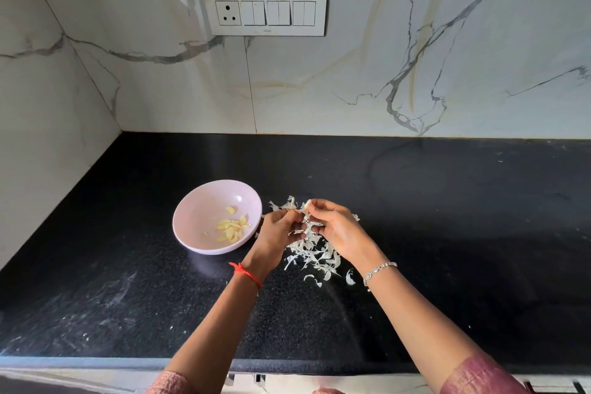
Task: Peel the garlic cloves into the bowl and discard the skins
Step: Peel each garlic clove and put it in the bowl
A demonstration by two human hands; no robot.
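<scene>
A pale pink bowl (198, 220) sits on the black counter, left of my hands, with several peeled yellow garlic cloves (232, 228) inside. My right hand (335, 227) pinches a garlic clove (307, 205) at its fingertips. My left hand (278, 230) meets it from the left, fingers curled on the clove's skin. A heap of white garlic skins (315, 254) lies on the counter beneath and between both hands, some behind them.
The black stone counter (447, 217) runs to a marble wall at the back and left. A switch panel (264, 11) is mounted on the back wall. The counter's front edge (96, 361) is near my body.
</scene>
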